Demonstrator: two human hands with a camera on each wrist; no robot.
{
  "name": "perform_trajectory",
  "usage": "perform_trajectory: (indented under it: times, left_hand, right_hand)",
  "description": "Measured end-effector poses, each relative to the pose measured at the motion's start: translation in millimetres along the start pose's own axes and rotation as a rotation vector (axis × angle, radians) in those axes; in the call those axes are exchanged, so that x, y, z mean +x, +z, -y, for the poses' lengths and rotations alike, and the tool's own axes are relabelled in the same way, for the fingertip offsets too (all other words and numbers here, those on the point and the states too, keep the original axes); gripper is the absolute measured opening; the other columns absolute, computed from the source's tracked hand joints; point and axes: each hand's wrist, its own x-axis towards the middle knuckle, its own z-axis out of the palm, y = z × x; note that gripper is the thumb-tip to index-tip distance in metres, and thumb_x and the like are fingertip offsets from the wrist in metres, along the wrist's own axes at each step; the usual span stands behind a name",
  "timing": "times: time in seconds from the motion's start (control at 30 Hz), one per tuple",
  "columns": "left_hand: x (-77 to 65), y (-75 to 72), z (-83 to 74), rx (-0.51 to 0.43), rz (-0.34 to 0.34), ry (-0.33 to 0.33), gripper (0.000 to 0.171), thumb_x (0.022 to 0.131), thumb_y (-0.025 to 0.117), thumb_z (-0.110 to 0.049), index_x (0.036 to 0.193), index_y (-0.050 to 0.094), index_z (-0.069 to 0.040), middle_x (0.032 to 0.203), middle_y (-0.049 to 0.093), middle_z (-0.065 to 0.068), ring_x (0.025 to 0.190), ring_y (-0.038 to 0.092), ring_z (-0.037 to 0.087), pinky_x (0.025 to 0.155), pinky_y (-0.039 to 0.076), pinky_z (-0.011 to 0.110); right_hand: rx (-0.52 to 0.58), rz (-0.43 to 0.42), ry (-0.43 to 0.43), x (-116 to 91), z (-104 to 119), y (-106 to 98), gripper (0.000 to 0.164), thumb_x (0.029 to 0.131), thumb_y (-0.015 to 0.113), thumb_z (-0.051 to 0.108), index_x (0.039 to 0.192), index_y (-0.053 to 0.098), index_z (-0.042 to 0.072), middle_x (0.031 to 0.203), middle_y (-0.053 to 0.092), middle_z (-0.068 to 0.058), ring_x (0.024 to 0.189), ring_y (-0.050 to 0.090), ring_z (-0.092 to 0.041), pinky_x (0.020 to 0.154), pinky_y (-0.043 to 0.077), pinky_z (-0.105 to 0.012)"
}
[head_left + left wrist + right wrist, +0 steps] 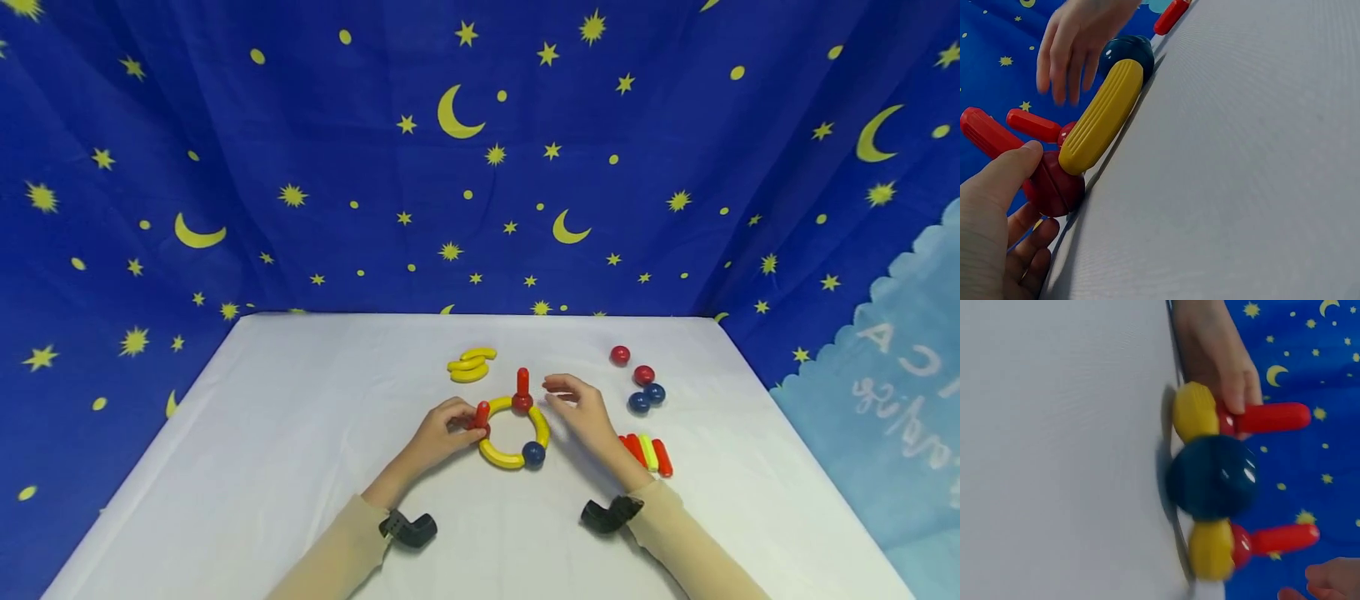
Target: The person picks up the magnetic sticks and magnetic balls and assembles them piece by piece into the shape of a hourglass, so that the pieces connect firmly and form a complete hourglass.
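A ring of yellow curved pieces (501, 455) joined by balls lies on the table. Its blue ball (534, 453) is at the near right. Red rods stand up from its two red balls, one rod (522, 382) at the back and another rod (990, 132) at the left. My left hand (438, 435) holds the left red ball (1057, 184), thumb pressed where the rod meets it and fingers at its far side. To the right of the ring, my right hand (583, 410) hovers with loosely bent fingers and holds nothing.
Several loose yellow curved pieces (471, 367) lie behind the ring. Two red balls (620, 356) and two blue balls (639, 403) are at the back right. Red rods (662, 457) and a yellow-green rod (648, 453) lie beside my right forearm. A starry blue curtain (360, 158) surrounds the white table (225, 467).
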Motion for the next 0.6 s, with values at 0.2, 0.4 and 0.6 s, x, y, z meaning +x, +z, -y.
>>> perform_trajectory:
  times: [0.2, 0.4, 0.6]
  left_hand:
    - [-0.4, 3.2, -1.9, 0.006, -0.016, 0.005, 0.022, 0.082, 0.074, -0.014, 0.100, 0.069, -0.005, 0.097, 0.064, 0.008, 0.088, 0.062, 0.013, 0.083, 0.053, 0.029]
    - [-5.3, -0.8, -21.8, 0.021, -0.009, 0.019, 0.020, 0.083, 0.071, -0.007, 0.100, 0.067, 0.003, 0.097, 0.064, 0.014, 0.089, 0.064, 0.022, 0.083, 0.054, 0.037]
    - [-7.1, -6.4, -42.1, 0.021, 0.002, 0.015, 0.019, 0.082, 0.072, -0.006, 0.098, 0.067, 0.003, 0.095, 0.065, 0.014, 0.088, 0.064, 0.019, 0.083, 0.055, 0.036]
  right_hand:
    - [-0.270, -0.317, -0.056, -35, -7, -51, 0.018, 0.080, 0.067, -0.004, 0.098, 0.068, -0.005, 0.093, 0.071, -0.018, 0.085, 0.065, -0.031, 0.071, 0.054, -0.028]
    - [-0.427, -0.341, 0.204, -77, -20, -91, 0.022, 0.079, 0.067, -0.002, 0.101, 0.066, -0.007, 0.097, 0.068, -0.024, 0.083, 0.063, -0.032, 0.063, 0.047, -0.023]
    - [-0.406, -0.209, 0.340, -96, -26, -103, 0.028, 0.083, 0.067, 0.003, 0.108, 0.063, -0.007, 0.101, 0.068, -0.025, 0.079, 0.063, -0.025, 0.058, 0.046, -0.016]
